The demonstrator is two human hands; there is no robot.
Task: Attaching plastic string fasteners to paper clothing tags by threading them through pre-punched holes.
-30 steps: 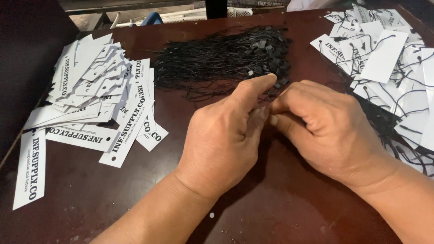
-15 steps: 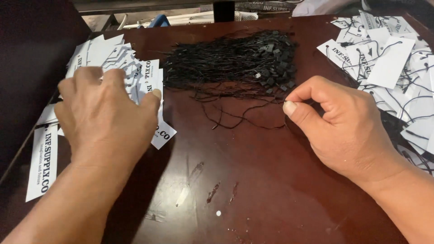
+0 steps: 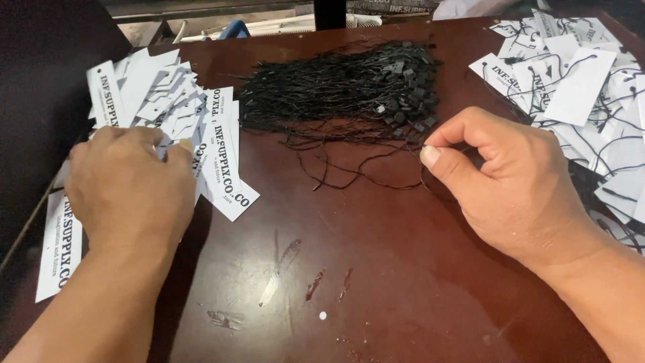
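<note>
My left hand (image 3: 131, 185) lies palm down on a loose pile of white paper tags (image 3: 168, 114) at the left of the dark brown table (image 3: 376, 269), fingers curled onto the tags. My right hand (image 3: 510, 181) hovers at the right, thumb and forefinger pinched on a thin black string (image 3: 423, 176) that trails down from them. A bundle of black strings with small plastic fasteners (image 3: 349, 91) lies between the hands, toward the back.
A heap of white tags with black strings threaded through them (image 3: 584, 94) covers the table's right back corner. A dark surface (image 3: 40, 81) borders the table on the left. Small scuffs and a white speck (image 3: 322, 314) mark the wood in front.
My two hands were together at the centre; the left moved out to the tag pile and settled lower on it. The right hand stayed, still pinching the string.
</note>
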